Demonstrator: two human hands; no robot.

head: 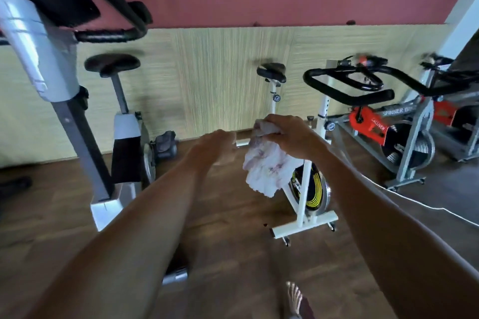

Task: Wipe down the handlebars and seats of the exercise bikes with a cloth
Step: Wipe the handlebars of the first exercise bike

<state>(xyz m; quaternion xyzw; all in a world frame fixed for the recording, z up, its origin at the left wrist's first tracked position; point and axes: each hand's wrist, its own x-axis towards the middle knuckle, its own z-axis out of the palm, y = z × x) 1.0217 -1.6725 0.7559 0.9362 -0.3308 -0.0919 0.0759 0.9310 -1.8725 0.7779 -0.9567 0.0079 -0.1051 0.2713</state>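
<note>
Both forearms reach forward from the bottom of the view, above the wooden floor [228, 228]. Right hand [290, 134] is the grip here: its fingers curl down and pinch the bunched top of the cloth [264, 168], which hangs slack below it. Left hand [220, 141] hovers just beside the cloth, apart from it; it is too blurred to tell how its fingers lie. Beyond and above the grip stands the white bike, its seat [271, 72] ahead and its black handlebars [347, 87] up and to the right, long bars running roughly left to right. Judging by position, the right hand is nearer both.
</note>
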